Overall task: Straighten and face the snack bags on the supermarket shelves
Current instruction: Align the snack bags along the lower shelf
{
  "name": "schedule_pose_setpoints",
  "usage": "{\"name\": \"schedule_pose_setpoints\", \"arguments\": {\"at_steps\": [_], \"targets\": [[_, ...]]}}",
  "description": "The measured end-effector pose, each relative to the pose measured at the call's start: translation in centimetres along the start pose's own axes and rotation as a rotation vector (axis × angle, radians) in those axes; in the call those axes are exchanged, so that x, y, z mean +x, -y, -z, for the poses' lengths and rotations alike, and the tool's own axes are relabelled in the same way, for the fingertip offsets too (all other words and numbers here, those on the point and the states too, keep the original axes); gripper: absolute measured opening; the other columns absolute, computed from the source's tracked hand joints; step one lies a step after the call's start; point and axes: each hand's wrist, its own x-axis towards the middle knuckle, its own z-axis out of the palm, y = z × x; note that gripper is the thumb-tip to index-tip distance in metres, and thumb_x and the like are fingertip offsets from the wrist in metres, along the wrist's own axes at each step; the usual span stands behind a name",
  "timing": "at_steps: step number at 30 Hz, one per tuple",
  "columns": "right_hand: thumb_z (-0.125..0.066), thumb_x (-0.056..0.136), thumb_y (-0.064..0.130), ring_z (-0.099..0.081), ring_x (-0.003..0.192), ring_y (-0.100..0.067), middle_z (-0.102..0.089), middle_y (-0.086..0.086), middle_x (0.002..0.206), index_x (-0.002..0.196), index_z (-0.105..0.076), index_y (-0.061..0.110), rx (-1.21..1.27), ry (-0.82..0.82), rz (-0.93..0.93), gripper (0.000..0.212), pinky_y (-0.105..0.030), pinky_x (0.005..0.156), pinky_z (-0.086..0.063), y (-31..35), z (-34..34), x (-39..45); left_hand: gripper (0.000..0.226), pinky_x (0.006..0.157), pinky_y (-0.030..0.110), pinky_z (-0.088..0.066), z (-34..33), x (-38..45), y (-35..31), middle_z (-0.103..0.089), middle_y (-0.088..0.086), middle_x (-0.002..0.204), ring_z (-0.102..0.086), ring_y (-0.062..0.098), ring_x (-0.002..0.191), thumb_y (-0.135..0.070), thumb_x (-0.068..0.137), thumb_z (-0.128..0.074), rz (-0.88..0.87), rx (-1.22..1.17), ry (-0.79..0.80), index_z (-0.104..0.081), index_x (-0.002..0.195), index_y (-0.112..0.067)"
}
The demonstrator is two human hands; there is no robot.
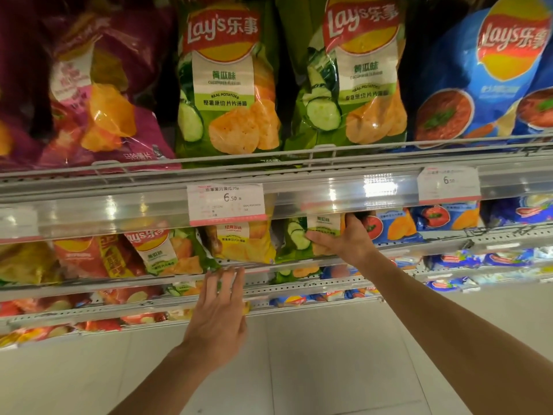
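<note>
On the second shelf my right hand (344, 238) grips a green cucumber chip bag (299, 238), thumb across its front and fingers behind its right edge. A yellow bag (242, 244) stands just left of it, and another green bag (167, 250) leans further left. My left hand (220, 310) hovers with straight, spread fingers in front of the shelf edge (263, 266), below the yellow bag, holding nothing. Two upright green cucumber bags (227, 79) (353, 73) face forward on the top shelf, behind a wire rail (269, 158).
A purple bag (98, 94) slumps at top left; blue bags (490, 76) stand at top right. Price tags (227, 202) hang on the clear strip. Red bags (89, 259) sit on the left of the second shelf. Lower shelves hold more packets, with a pale tiled floor (299, 369) below.
</note>
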Motion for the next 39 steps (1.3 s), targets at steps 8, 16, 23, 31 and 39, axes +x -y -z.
{"name": "schedule_pose_setpoints", "arguments": {"at_steps": [8, 16, 23, 31, 39], "targets": [[-0.090, 0.069, 0.043, -0.064, 0.107, -0.016, -0.068, 0.008, 0.111, 0.130, -0.060, 0.019, -0.125, 0.034, -0.038, 0.072, -0.026, 0.089, -0.054, -0.8, 0.4, 1.3, 0.091, 0.121, 0.046, -0.020, -0.2, 0.3, -0.3, -0.012, 0.003, 0.155, -0.007, 0.034, 0.147, -0.035, 0.089, -0.056, 0.069, -0.012, 0.073, 0.000, 0.158, -0.014], [-0.085, 0.079, 0.034, -0.069, 0.105, -0.017, -0.071, 0.004, 0.113, 0.130, -0.054, 0.017, -0.110, -0.074, 0.034, 0.062, -0.030, 0.087, -0.056, -0.9, 0.7, -1.8, 0.085, 0.118, 0.038, -0.030, 1.4, 0.2, -0.6, -0.007, -0.004, 0.157, -0.007, 0.023, 0.146, -0.036, 0.095, -0.053, 0.087, -0.103, 0.073, 0.002, 0.158, -0.020], [-0.071, 0.091, 0.033, -0.059, 0.100, -0.017, -0.062, 0.003, 0.106, 0.116, -0.057, 0.018, -0.151, -0.447, 0.308, 0.032, -0.043, 0.087, -0.055, -0.8, -1.0, -7.1, 0.065, 0.117, 0.028, -0.029, 1.8, -2.5, 0.9, -0.030, -0.004, 0.155, -0.031, 0.013, 0.143, -0.020, 0.095, -0.057, 0.121, -0.382, -0.200, -0.028, 0.153, -0.022], [-0.075, 0.091, 0.028, -0.058, 0.109, 0.002, -0.061, 0.014, 0.115, 0.126, -0.055, 0.024, -0.027, -0.226, 0.286, 0.040, -0.030, 0.095, -0.055, 2.0, -9.6, -8.8, 0.057, 0.102, 0.052, -0.047, 3.1, -3.2, 8.0, -0.043, 0.008, 0.137, -0.042, 0.024, 0.126, -0.017, 0.090, -0.066, 0.421, -0.624, -0.579, -0.039, 0.140, -0.010], [-0.088, 0.075, 0.030, -0.058, 0.109, -0.006, -0.061, 0.021, 0.110, 0.136, -0.042, 0.024, 0.036, -0.103, 0.075, 0.076, -0.025, 0.095, -0.048, 4.9, -14.4, -4.7, 0.068, 0.092, 0.045, -0.056, 5.1, 1.1, 14.1, -0.068, -0.009, 0.114, -0.066, 0.014, 0.107, -0.036, 0.069, -0.087, 0.411, -0.986, -0.361, -0.049, 0.125, -0.025]]}}
